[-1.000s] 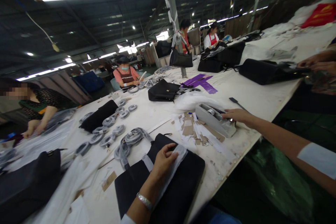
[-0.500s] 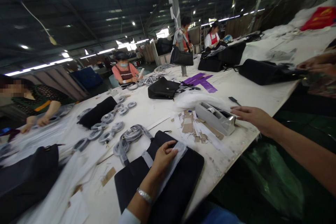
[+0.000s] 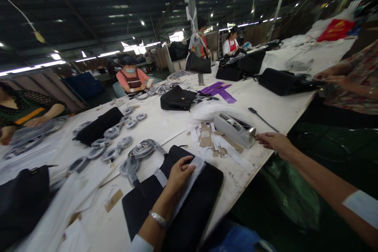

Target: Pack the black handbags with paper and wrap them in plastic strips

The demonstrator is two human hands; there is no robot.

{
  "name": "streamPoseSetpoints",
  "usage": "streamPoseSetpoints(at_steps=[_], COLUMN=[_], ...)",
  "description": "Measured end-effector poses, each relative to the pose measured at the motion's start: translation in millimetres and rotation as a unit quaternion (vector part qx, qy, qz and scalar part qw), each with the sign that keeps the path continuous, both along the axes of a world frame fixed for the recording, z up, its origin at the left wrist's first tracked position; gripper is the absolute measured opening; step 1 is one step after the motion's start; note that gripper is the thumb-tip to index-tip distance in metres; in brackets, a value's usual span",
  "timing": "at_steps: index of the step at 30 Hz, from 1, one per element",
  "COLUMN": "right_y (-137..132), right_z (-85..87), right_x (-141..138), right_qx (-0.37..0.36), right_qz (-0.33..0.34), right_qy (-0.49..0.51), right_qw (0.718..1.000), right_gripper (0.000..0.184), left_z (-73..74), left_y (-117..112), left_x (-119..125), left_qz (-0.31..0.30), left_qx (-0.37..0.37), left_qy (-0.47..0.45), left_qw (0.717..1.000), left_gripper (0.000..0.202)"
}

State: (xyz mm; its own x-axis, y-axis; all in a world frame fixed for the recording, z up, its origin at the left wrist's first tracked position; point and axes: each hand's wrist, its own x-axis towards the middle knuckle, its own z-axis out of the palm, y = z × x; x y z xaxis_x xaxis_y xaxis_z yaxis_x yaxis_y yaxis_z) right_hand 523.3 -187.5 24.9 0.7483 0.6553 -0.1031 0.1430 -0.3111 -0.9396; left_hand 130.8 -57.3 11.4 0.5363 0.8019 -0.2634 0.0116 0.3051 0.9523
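A black bag lies flat on the table in front of me, with a strip of translucent wrapping running across it. My left hand rests over the bag, its thumb and fingers closed on that wrapping. Off to the right, a grey tape dispenser stands near the table edge. My right hand is at its cutting end, fingertips pinched together where the tape comes out; the clear tape itself hardly shows.
Paper and cardboard scraps lie beside the dispenser. Coiled wrapped straps and other black bags are spread over the white table. A dark strip lies near the right edge. Several co-workers sit or stand around.
My right hand has come down from above the dispenser to its front end, and its fingers have closed. My left hand stays on the wrapping. The view has turned slightly right.
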Motion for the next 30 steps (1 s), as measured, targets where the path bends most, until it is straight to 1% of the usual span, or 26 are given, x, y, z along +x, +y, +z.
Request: streamPoseSetpoints(at_steps=[3, 6, 8, 10, 12, 14, 18, 21, 22, 24, 25, 26, 27, 28, 30], right_y=[-4.5, -13.9, -17.3, -16.9, -14.8, -14.7, -29.7, -47.6, -52.0, -55.2, -53.6, -50.0, -44.5, -37.8, -22.8], right_z=[3.2, 10.6, 13.8, 13.0, 7.3, -2.2, -21.1, -24.4, -22.7, -16.5, -12.9, -9.5, -6.7, -4.9, -4.5], right_x=[-6.8, -11.2, -12.8, -13.1, -11.9, -9.9, -11.4, -31.5, -43.7, -75.4, -93.5, -111.8, -129.5, -145.8, -172.5], right_qx=[0.030, 0.064, 0.068, 0.055, 0.030, 0.002, -0.037, -0.051, -0.049, -0.027, -0.005, 0.018, 0.043, 0.066, 0.105], right_qz=[-0.009, -0.014, -0.012, -0.012, -0.013, -0.010, -0.021, -0.021, -0.005, 0.071, 0.129, 0.190, 0.243, 0.289, 0.338], right_qy=[0.042, 0.048, 0.039, 0.021, 0.003, -0.012, -0.051, -0.100, -0.121, -0.162, -0.184, -0.210, -0.249, -0.296, -0.403], right_qw=[0.999, 0.997, 0.997, 0.998, 0.999, 1.000, 0.998, 0.994, 0.991, 0.984, 0.975, 0.959, 0.937, 0.908, 0.844], right_gripper=[0.021, 0.027, 0.030, 0.031, 0.030, 0.027, 0.023, 0.026, 0.028, 0.030, 0.030, 0.029, 0.026, 0.024, 0.024], left_z=[-2.6, -5.1, -5.7, -5.1, -3.7, -2.1, 0.3, 1.4, 1.8, 3.0, 3.8, 4.7, 5.8, 6.8, 8.8], left_y=[0.3, 1.2, 1.7, 1.9, 1.4, 0.5, -1.4, -0.7, 0.1, 2.1, 3.2, 4.2, 4.9, 5.4, 5.6], left_x=[-0.6, -0.5, -0.3, -0.1, 0.0, -0.1, -0.4, -0.8, -1.0, -1.7, -2.1, -2.4, -2.7, -2.9, -3.0], left_qz=[-0.001, -0.002, -0.003, -0.004, -0.006, -0.007, -0.002, 0.001, 0.001, -0.002, -0.005, -0.008, -0.011, -0.013, -0.015], left_qx=[0.006, 0.005, 0.004, 0.003, 0.001, 0.001, 0.004, -0.004, -0.010, -0.026, -0.034, -0.041, -0.048, -0.052, -0.059], left_qy=[-0.006, -0.009, -0.008, -0.007, -0.006, -0.005, -0.011, -0.013, -0.014, -0.016, -0.017, -0.018, -0.019, -0.020, -0.023], left_qw=[1.000, 1.000, 1.000, 1.000, 1.000, 1.000, 1.000, 1.000, 1.000, 1.000, 0.999, 0.999, 0.999, 0.998, 0.998], left_gripper=[0.071, 0.070, 0.070, 0.070, 0.070, 0.071, 0.070, 0.067, 0.068, 0.069, 0.070, 0.071, 0.071, 0.071, 0.070])
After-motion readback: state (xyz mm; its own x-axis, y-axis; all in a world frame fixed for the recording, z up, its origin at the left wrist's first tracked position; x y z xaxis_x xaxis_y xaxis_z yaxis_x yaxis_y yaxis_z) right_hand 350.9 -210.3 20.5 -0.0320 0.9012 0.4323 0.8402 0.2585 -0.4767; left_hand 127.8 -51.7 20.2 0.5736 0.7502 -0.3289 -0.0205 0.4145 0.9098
